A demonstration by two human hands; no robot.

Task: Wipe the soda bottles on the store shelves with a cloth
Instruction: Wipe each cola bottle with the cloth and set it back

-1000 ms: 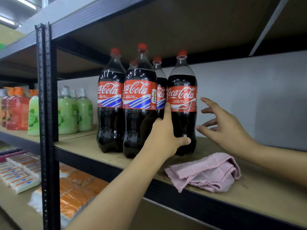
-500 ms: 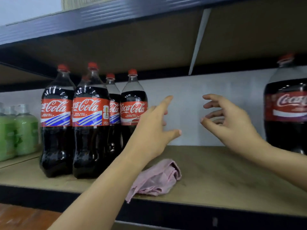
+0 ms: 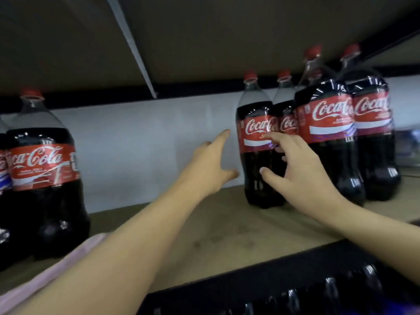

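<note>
Since the earlier frame: both hands have travelled rightward along the shelf, away from the left cluster of bottles and toward a right-hand group; the cloth that lay between them now shows only at the lower left edge.

Head view, left hand: left hand [image 3: 210, 165] reaches forward with fingers straight and spread, holding nothing, just beside the nearest bottle's left flank and not clearly touching it.

Head view, right hand: right hand [image 3: 295, 169] has fingers loosely curved and apart in front of the same bottle, thumb low against the dark body; whether any finger actually touches is blurred, and it holds nothing.

Head view, target: dark plastic cola bottle with red cap and red label [image 3: 259, 142] stands upright on the tan wooden shelf board [image 3: 227, 235], leftmost of the right-hand bottle group [image 3: 327, 137].

Head view, cloth: crumpled pale pink cloth [image 3: 56, 271] lies on the shelf at lower left, partly under the left forearm, well apart from both hands.

Head view, other stock: left cluster of cola bottles [image 3: 43, 164] stands at the left.

Doing it well: I judge this a reach to pull one bottle out; close both palms low on the body so it stays upright and does not knock its neighbours, then fetch the cloth.
</note>
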